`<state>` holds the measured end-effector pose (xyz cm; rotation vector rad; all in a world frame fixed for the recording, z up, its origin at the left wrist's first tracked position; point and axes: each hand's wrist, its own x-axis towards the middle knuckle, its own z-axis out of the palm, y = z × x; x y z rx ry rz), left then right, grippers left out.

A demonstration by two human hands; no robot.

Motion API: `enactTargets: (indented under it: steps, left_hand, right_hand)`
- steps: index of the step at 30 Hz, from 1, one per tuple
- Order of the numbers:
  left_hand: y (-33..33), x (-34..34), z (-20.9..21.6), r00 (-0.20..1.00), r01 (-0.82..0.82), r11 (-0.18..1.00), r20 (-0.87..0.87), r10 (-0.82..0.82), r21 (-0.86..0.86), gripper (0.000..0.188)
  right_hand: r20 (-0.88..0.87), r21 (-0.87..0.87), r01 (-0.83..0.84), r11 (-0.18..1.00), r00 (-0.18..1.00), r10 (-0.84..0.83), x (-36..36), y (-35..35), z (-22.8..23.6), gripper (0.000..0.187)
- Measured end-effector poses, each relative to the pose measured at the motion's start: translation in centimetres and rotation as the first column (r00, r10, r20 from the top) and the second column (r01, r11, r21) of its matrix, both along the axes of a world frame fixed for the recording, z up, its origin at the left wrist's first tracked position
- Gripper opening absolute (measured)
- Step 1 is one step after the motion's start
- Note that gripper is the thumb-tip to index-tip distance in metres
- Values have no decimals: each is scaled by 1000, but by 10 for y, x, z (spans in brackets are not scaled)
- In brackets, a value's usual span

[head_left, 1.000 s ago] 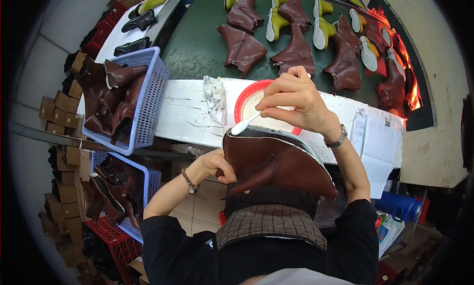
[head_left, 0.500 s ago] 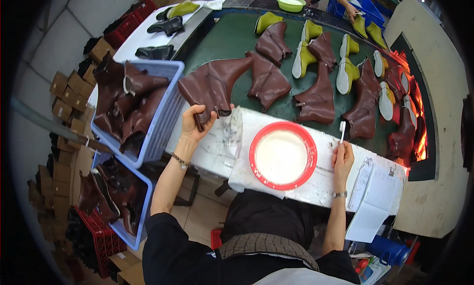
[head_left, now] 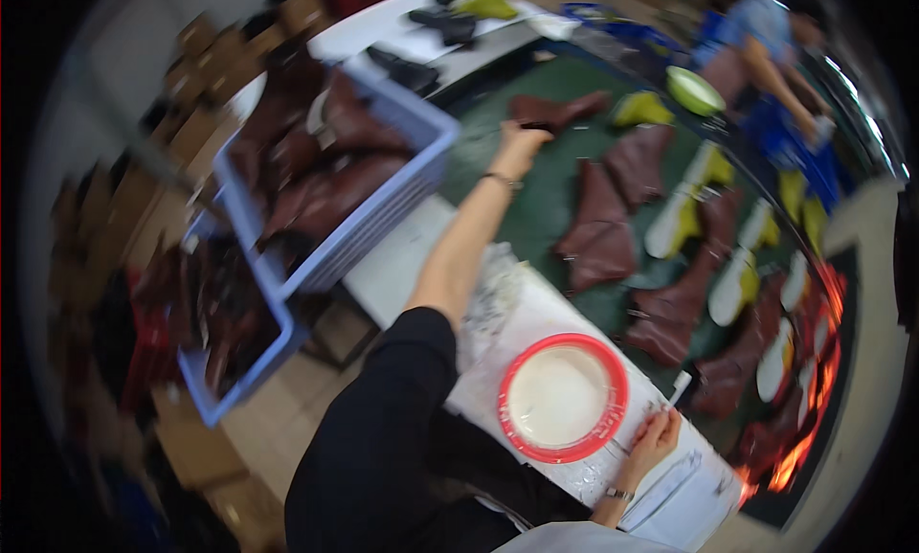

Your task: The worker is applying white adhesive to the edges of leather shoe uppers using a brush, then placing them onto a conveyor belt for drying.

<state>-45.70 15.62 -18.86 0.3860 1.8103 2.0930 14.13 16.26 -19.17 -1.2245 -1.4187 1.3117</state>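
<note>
My left hand (head_left: pixel 525 143) reaches out over the far left of the green conveyor belt (head_left: pixel 536 199), fingers closed on a brown leather boot upper (head_left: pixel 565 109). That upper lies sideways at the belt, blurred by motion. Lower right, my right hand (head_left: pixel 655 436) grips a white toothbrush (head_left: pixel 681 388), its head pointing up and away from me. Between my arms, a red-rimmed bowl (head_left: pixel 515 428) of white liquid stands on the white worktable (head_left: pixel 479 376). More brown boot uppers (head_left: pixel 599 229) and yellow-green shoe pieces with white soles (head_left: pixel 676 213) lie in rows on the belt.
Blue baskets (head_left: pixel 383 203) full of brown uppers stand at my left. Glowing orange heat (head_left: pixel 814 400) shows at the belt's right end. A co-worker (head_left: pixel 766 60) bends over a blue crate at the far right, near a light green basin (head_left: pixel 696 91). Papers (head_left: pixel 675 500) lie lower right.
My left hand has carried the boot upper away from me, from the table edge to the belt's far left. The view has turned left. My right hand still holds the toothbrush beside the bowl.
</note>
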Motion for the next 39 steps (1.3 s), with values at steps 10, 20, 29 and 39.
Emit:
enactTargets:
  steps: [10, 20, 29, 39]
  left_hand:
    - [-309, 235, 124, 976, 114, 991, -177, -125, -72, 39]
    - [-654, 170, 201, 212, -977, 36, -963, 169, -209, 41]
    - [-808, 98, 144, 744, -654, 78, -659, -111, -752, 97]
    - [-838, 133, 149, 187, -954, -193, -957, 221, -231, 51]
  right_hand:
    - [102, 81, -101, 992, 990, 93, -11, -3, 9, 25]
    - [69, 129, -96, 987, 994, 88, 5, 9, -4, 26]
    - [25, 189, -86, 978, 996, 83, -8, 21, -18, 13]
    - [-58, 115, -110, 987, 991, 117, -14, -7, -1, 15]
